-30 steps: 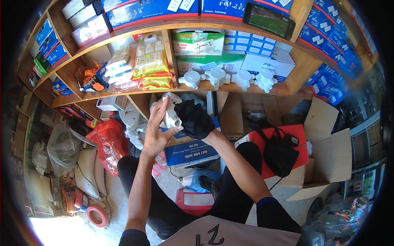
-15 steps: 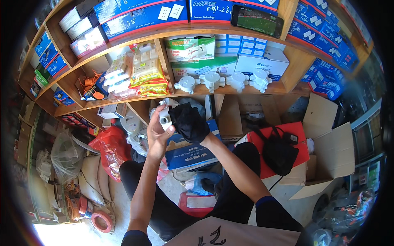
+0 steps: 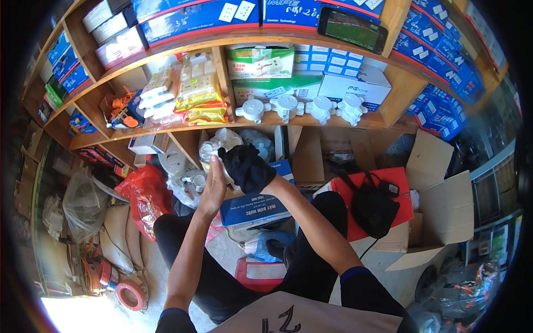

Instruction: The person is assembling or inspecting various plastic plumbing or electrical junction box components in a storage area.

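My left hand [image 3: 214, 188] is closed around a small white plastic junction box [image 3: 227, 174], mostly hidden now behind the fingers and a black cloth [image 3: 247, 170]. That cloth covers my right hand [image 3: 273, 185], whose fingers do not show; it is bunched and pressed against the white piece. Both hands meet in front of the lowest shelf, above a blue carton [image 3: 252, 208]. On the shelf edge just beyond, several round white junction boxes [image 3: 286, 107] with side spouts stand in a row.
A phone [image 3: 352, 29] showing a football pitch leans on the upper shelf. To the right sit a red box [image 3: 401, 210] with a black bag [image 3: 375, 204] on it, and an open cardboard carton [image 3: 447, 208]. A red plastic bag [image 3: 147, 194] lies at left.
My left hand has turned and shifted slightly left and down, so the white piece's round opening no longer shows. The cloth has moved closer over it.
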A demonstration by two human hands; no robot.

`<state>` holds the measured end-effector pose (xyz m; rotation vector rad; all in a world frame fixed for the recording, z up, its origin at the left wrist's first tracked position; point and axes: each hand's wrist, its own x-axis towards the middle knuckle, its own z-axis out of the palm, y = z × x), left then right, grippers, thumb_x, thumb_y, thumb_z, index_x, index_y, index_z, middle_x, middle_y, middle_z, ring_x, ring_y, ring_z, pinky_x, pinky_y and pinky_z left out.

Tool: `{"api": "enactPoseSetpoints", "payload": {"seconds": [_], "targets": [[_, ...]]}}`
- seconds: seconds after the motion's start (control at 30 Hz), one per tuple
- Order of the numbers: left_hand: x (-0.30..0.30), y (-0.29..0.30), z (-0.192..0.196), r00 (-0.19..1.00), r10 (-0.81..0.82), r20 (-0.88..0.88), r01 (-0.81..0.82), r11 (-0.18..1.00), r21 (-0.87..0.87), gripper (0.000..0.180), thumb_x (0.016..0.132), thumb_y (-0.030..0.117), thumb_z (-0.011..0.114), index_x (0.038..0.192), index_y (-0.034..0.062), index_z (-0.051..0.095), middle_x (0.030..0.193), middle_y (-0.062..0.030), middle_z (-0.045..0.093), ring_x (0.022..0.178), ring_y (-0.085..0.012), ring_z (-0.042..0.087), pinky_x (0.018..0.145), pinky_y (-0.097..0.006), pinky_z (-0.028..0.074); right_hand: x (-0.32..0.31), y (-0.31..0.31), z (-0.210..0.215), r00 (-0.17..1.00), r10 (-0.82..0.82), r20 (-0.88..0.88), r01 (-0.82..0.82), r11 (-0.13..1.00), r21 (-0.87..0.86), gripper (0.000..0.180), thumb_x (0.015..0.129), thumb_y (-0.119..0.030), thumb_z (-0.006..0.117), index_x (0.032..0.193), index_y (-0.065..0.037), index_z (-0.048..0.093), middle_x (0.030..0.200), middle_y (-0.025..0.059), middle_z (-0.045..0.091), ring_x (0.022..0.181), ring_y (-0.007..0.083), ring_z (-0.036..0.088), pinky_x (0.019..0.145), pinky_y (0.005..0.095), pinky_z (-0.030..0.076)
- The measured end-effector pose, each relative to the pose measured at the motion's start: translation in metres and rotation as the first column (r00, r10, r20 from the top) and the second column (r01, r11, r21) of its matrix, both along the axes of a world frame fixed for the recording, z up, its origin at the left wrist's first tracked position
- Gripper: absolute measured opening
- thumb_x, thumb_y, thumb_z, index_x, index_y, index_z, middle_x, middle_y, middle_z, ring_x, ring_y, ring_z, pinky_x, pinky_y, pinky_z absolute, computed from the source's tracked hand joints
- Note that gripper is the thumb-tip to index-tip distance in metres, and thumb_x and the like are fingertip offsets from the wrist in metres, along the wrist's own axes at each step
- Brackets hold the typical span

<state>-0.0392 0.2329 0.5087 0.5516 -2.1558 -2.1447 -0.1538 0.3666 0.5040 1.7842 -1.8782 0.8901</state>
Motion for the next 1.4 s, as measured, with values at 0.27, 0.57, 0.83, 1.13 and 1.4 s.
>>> {"api": "enactPoseSetpoints", "payload": {"seconds": [0.27,0.57,0.83,1.13,1.4], "targets": [[-0.015,-0.036,-0.001,0.927,0.324,-0.189,-0.246,0.906,0.345,0.071,0.108,0.062,0.029,0.134,0.0043,0.061,0.120,-0.0102,0.069,0.114,-0.0223,0.065,0.108,-0.034,0.047,0.021,-0.008,0.017,0.963,-0.041,-0.268,0.036,0.999,-0.024,0.016,0.093,-0.014,0.061,0.104,-0.004,0.067,0.101,0.0165,0.068,0.094,0.0281,0.067,0.076,0.0386,0.055],[-0.002,-0.009,0.007,0.988,0.048,-0.146,-0.006,0.962,0.274,0.077,0.100,0.071,0.043,0.141,0.0069,0.050,0.112,-0.0084,0.063,0.092,-0.0204,0.063,0.082,-0.039,0.056,0.007,0.009,0.045,0.954,0.082,0.288,0.001,0.961,-0.276,0.023,0.084,-0.004,0.065,0.105,-0.002,0.073,0.102,0.0147,0.072,0.086,0.0308,0.068,0.075,0.0406,0.053],[-0.007,-0.004,0.016,0.969,0.189,-0.158,-0.104,0.893,0.437,0.056,0.099,0.050,0.065,0.133,0.0074,0.054,0.116,-0.0041,0.066,0.106,-0.0164,0.065,0.086,-0.036,0.055,0.012,-0.003,0.027,0.987,0.100,0.126,-0.097,0.995,-0.028,0.027,0.087,-0.013,0.062,0.111,-0.003,0.068,0.117,0.0189,0.065,0.109,0.0406,0.060,0.091,0.0479,0.049],[-0.011,-0.031,0.014,0.959,0.226,-0.171,-0.174,0.946,0.273,0.030,0.102,0.027,0.058,0.117,0.0018,0.061,0.082,-0.0064,0.067,0.067,-0.0159,0.066,0.051,-0.030,0.055,-0.009,0.035,-0.001,0.907,0.116,0.405,-0.144,0.989,0.040,0.039,0.094,-0.012,0.066,0.132,-0.005,0.061,0.137,0.0183,0.061,0.126,0.0370,0.058,0.109,0.0426,0.046],[-0.006,-0.032,0.013,0.868,0.484,-0.112,-0.453,0.864,0.221,0.031,0.106,0.031,0.043,0.126,0.0123,0.057,0.105,-0.0060,0.066,0.087,-0.0153,0.069,0.050,-0.029,0.055,-0.012,0.056,0.038,0.476,-0.026,0.879,-0.285,0.941,0.182,0.052,0.098,-0.025,0.073,0.142,-0.004,0.054,0.139,0.0163,0.062,0.123,0.0257,0.063,0.102,0.0375,0.051]]}}
